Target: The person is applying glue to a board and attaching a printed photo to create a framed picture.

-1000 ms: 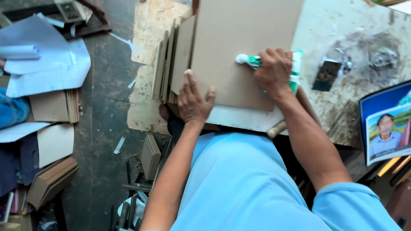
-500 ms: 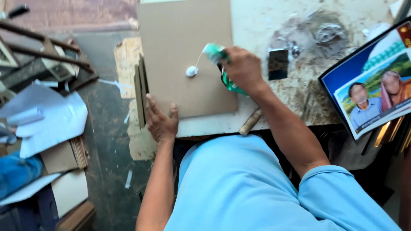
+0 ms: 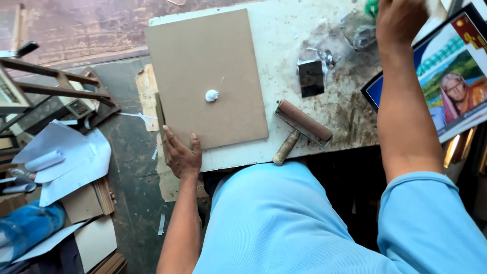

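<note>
Bench (image 3: pixel 314 152): white top, stained and smeared with dried residue. Brown board (image 3: pixel 205 76) lies flat on its left part, near edge just short of the bench rim.

Board judged stiff, light, flat, not fragile; faces smooth, so likely to slide under push. Best held at a bare edge or corner, away from the wet centre.

Framed photo print (image 3: pixel 446 76) at right, propped at the bench edge.

Roller (image 3: pixel 299 129) with wooden handle lies just right of the board, untouched.

White glue blob (image 3: pixel 211 95) sits near the board's middle, unspread.

Left hand (image 3: pixel 182 155): fingers spread flat, pressing the board's near-left corner. Right hand (image 3: pixel 401 18): raised at the far right, fingers curled on something green, mostly out of frame.
</note>
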